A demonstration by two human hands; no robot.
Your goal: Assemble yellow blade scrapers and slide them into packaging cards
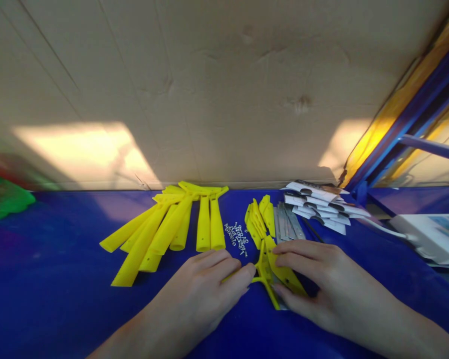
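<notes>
My left hand (219, 279) is closed around the grip of a yellow plastic scraper handle (264, 267), whose forked head points right. My right hand (314, 276) pinches a yellow cover plate (284, 269) with small holes, holding it tilted beside that head. Part of a grey metal blade (282, 302) shows between the plate and the head; whether it touches both I cannot tell. Just beyond lie several loose yellow plates (260, 219), thin metal blades (287, 222) and a scatter of small screws and nuts (237, 237). The left hand's fingers hide most of the grip.
Several yellow handles (168, 224) are piled at the back left on the blue table (60, 299). White printed cards (318, 202) are stacked at the back right. Farther right sits a white device (430, 237) with a cable. A green bag (5, 197) lies far left; a cardboard wall (209, 99) stands behind.
</notes>
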